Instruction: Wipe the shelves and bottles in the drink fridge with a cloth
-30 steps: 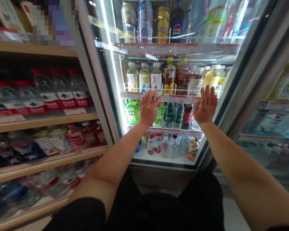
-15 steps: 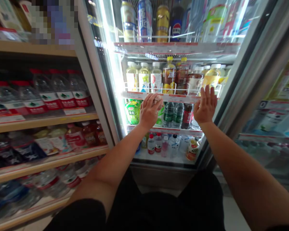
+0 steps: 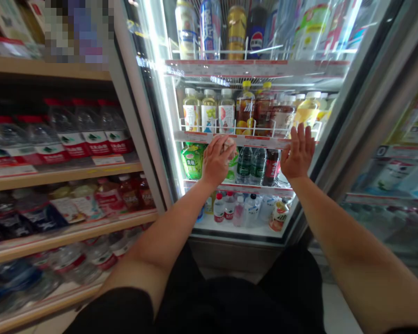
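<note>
My left hand [image 3: 216, 161] is closed around a crumpled whitish wad [image 3: 228, 145], a cloth or tissue, held at the glass door [image 3: 237, 178] of a lit drinks fridge. Part of the wad is hidden under the fingers. To the right, my right hand [image 3: 297, 153] lies flat with its fingers stretched upward, seemingly against the same glass. Behind the glass, a green pouch [image 3: 192, 161] shows beside my left hand. A yellow drink bottle [image 3: 308, 110] is just above my right fingertips.
On the left, a wooden shelf unit [image 3: 66, 174] carries rows of red-capped water bottles [image 3: 64, 125]. The fridge's metal frame [image 3: 365, 120] runs down the right, with another glass-fronted drinks section [image 3: 397, 171] beyond it. Several bottles [image 3: 245, 111] line the shelf behind the glass.
</note>
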`<state>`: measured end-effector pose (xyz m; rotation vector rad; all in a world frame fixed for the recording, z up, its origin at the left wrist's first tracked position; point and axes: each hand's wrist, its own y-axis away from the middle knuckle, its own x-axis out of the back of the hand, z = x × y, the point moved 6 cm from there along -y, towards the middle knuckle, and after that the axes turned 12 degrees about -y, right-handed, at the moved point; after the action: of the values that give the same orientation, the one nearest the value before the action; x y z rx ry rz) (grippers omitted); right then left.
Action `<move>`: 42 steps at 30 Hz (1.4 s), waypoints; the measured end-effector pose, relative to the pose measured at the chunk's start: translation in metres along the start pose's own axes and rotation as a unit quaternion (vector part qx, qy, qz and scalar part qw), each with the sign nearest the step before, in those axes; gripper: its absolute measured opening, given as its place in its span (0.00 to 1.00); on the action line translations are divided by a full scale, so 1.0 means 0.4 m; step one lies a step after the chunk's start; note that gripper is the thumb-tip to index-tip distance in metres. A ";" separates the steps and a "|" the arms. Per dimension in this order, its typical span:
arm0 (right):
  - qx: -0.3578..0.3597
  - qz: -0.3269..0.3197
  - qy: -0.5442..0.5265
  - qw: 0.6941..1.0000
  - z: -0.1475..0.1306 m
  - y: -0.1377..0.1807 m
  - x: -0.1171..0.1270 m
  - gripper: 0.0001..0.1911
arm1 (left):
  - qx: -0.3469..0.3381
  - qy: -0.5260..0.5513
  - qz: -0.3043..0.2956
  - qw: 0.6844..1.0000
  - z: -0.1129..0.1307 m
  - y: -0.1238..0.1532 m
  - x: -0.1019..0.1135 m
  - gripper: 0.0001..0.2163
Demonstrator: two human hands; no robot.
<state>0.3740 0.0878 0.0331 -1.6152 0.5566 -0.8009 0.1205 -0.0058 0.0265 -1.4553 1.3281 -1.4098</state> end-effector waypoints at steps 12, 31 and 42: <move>0.000 0.000 -0.004 1.000 -0.006 0.005 0.005 0.32 | 0.006 0.004 -0.021 1.000 -0.002 0.010 -0.008 0.22; 0.002 0.031 -0.049 0.998 -0.017 0.036 0.003 0.34 | -0.011 0.021 -0.017 1.000 0.012 0.002 -0.025 0.23; 0.200 -0.107 -0.170 0.959 -0.296 -0.036 -0.028 0.32 | 0.020 0.099 0.021 0.995 0.037 -0.058 -0.018 0.34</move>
<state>0.2762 0.0219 0.0538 -1.4021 -0.0305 -0.7162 0.1402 0.0040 0.0443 -1.2797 1.4336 -1.5761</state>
